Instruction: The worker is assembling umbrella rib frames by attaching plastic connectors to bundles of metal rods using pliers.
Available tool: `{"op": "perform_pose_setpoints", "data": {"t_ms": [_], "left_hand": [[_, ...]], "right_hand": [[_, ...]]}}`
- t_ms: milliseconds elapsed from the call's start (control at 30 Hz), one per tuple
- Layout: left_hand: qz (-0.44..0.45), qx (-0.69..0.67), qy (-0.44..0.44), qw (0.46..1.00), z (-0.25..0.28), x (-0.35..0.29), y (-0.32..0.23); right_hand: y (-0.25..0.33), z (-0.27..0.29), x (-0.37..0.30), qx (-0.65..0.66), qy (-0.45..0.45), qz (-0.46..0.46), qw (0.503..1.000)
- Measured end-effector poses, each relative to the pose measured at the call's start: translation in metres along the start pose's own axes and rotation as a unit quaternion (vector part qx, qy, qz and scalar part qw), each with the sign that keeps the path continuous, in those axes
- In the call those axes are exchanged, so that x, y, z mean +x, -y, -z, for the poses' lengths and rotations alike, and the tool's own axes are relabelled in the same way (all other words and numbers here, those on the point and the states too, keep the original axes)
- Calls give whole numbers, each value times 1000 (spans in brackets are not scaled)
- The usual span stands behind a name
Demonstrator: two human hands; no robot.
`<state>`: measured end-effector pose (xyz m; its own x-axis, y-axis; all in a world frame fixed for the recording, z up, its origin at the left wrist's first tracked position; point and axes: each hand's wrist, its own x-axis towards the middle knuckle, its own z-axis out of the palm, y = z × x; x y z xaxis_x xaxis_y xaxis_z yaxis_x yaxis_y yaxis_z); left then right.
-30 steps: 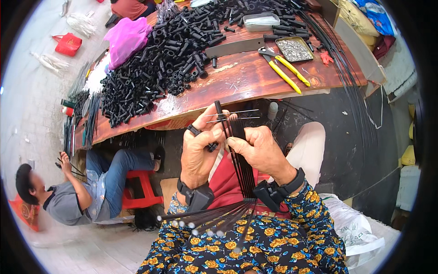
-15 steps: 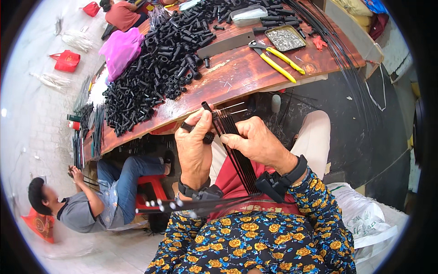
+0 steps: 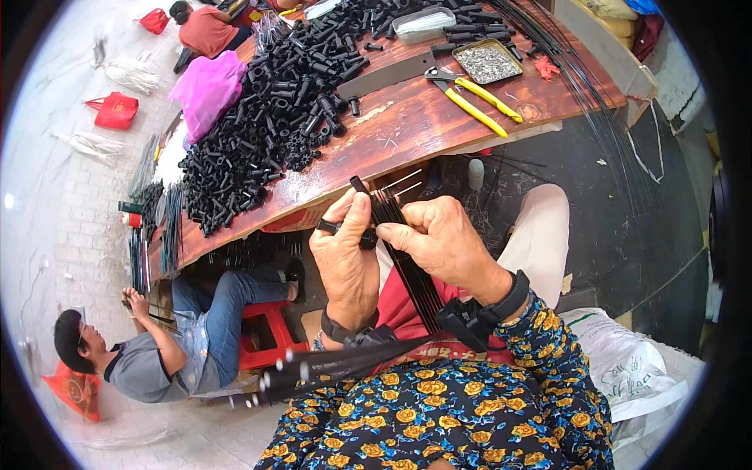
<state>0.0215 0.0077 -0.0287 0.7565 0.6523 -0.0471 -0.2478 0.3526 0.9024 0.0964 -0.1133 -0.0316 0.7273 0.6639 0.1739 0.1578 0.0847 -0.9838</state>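
Observation:
In front of my lap, my right hand [image 3: 448, 241] is closed round a bundle of thin black rods [image 3: 421, 296], thumb pressed across it. My left hand [image 3: 346, 262] is closed beside the bundle's upper end, holding a short black plastic tube [image 3: 363, 236] in the palm and fingers. Another black tubular end [image 3: 358, 184] pokes up above the left thumb and forefinger. Two thin silvery pins [image 3: 405, 182] stick out near the rods' top. Toward my left forearm fan other black rods with pale tips [image 3: 294, 374]. How the rods join the tube is hidden by my fingers.
The wooden table [image 3: 415, 117] ahead bears a large heap of black plastic tubes [image 3: 258, 141], yellow-handled pliers [image 3: 478, 102], a tray of small metal bits [image 3: 489, 63] and a clear tub [image 3: 424, 26]. A person [image 3: 149, 368] sits at left near a red stool [image 3: 270, 337].
Both hands keep their grips on the rods and the tube. The fan of pale-tipped rods has swung to a lower slant, and the left hand has shifted slightly right.

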Motion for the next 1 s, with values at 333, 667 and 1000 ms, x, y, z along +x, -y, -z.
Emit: {"op": "perform_pose_setpoints", "data": {"t_ms": [333,667,1000], "left_hand": [[18,-95,22,995,4,-1,2],[52,-119,108,986,3,-3,7],[77,-167,128,975,22,6,5]], "right_hand": [[-6,-1,-3,83,4,-75,994],[-22,11,-1,314,103,-189,925],[-7,10,4,340,133,-156,918]]}}
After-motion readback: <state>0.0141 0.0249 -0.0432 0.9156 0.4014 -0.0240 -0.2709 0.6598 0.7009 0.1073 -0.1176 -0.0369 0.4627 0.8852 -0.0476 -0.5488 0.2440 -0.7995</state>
